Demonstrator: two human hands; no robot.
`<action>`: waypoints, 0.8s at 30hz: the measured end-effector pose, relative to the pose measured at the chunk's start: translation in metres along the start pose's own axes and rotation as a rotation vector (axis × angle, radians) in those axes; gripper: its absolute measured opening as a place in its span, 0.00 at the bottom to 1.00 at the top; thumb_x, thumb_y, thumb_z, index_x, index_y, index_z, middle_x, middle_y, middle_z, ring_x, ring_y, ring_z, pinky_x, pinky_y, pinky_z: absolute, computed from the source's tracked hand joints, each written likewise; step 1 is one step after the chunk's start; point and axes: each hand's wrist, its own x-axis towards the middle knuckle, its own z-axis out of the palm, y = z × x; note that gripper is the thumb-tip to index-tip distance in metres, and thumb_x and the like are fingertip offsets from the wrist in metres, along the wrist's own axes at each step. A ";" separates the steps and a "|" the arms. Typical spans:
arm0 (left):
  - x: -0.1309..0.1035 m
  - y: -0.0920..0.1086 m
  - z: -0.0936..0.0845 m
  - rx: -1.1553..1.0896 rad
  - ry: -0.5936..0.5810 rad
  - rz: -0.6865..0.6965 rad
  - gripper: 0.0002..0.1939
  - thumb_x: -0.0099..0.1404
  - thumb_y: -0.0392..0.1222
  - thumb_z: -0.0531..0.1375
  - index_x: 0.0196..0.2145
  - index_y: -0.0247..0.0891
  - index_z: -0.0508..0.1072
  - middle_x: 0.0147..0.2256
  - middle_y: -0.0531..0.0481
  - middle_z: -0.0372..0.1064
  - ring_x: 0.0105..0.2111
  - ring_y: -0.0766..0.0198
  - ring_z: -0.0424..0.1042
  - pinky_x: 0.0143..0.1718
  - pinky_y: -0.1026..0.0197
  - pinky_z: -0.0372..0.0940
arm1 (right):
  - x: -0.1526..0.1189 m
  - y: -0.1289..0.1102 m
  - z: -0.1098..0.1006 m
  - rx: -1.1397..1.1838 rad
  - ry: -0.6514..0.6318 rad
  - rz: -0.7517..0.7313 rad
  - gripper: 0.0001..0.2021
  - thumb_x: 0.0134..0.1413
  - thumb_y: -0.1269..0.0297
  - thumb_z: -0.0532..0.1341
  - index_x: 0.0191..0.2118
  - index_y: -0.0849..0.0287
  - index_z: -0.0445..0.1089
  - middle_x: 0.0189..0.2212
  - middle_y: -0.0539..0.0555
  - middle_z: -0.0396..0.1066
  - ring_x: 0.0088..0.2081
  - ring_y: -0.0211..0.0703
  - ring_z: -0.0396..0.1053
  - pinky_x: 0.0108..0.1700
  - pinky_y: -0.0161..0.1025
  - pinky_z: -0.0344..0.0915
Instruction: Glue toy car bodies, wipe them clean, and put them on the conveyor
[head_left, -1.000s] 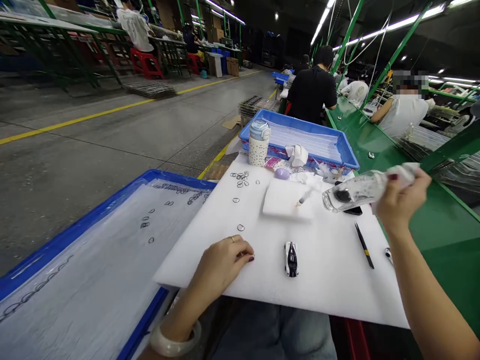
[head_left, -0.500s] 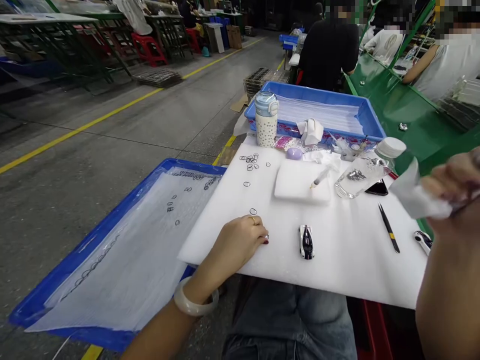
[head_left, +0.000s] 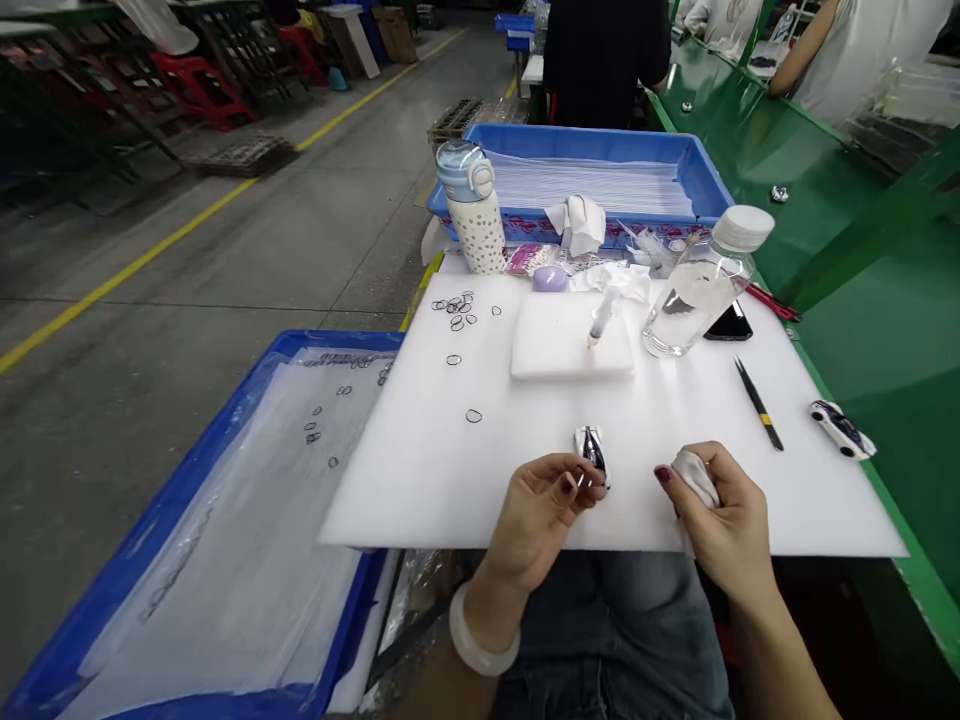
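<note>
Clasping right hand (head_left: 721, 510): clamped on crumpled white tissue (head_left: 696, 478)
Left hand (head_left: 541, 512): fingers curled near white-and-black toy car (head_left: 590, 444), grip unclear

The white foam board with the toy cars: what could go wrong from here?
The left hand partly covers the nearer toy car in this view and might nudge it.
The other toy car lies at the right edge of the board and could slip off if bumped.
The dark rings lie loose and might scatter.
</note>
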 end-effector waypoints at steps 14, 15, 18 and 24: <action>-0.003 -0.003 -0.003 -0.085 0.029 -0.032 0.12 0.48 0.46 0.77 0.28 0.41 0.82 0.27 0.52 0.79 0.28 0.71 0.77 0.33 0.75 0.71 | -0.002 -0.033 0.028 -0.472 -0.058 -0.854 0.11 0.56 0.73 0.61 0.45 0.55 0.74 0.30 0.52 0.69 0.23 0.35 0.65 0.23 0.34 0.64; -0.003 -0.003 -0.003 -0.083 0.030 -0.040 0.13 0.47 0.46 0.78 0.28 0.41 0.82 0.27 0.51 0.79 0.28 0.70 0.77 0.33 0.74 0.72 | -0.002 -0.032 0.022 -0.513 -0.038 -0.850 0.12 0.55 0.73 0.62 0.44 0.55 0.74 0.30 0.52 0.69 0.23 0.35 0.64 0.23 0.34 0.64; -0.003 -0.004 -0.002 -0.042 0.048 -0.052 0.14 0.45 0.48 0.78 0.28 0.41 0.82 0.25 0.51 0.78 0.26 0.67 0.77 0.32 0.69 0.73 | -0.002 -0.031 0.015 -0.550 0.072 -0.796 0.13 0.54 0.73 0.64 0.45 0.53 0.74 0.32 0.52 0.69 0.23 0.34 0.63 0.23 0.34 0.65; -0.003 -0.001 -0.003 0.025 0.053 -0.005 0.12 0.48 0.48 0.77 0.28 0.43 0.82 0.28 0.52 0.79 0.27 0.70 0.76 0.32 0.73 0.72 | 0.001 -0.032 0.028 -0.418 -0.098 -0.839 0.10 0.57 0.73 0.61 0.43 0.57 0.75 0.33 0.54 0.72 0.27 0.36 0.69 0.25 0.33 0.68</action>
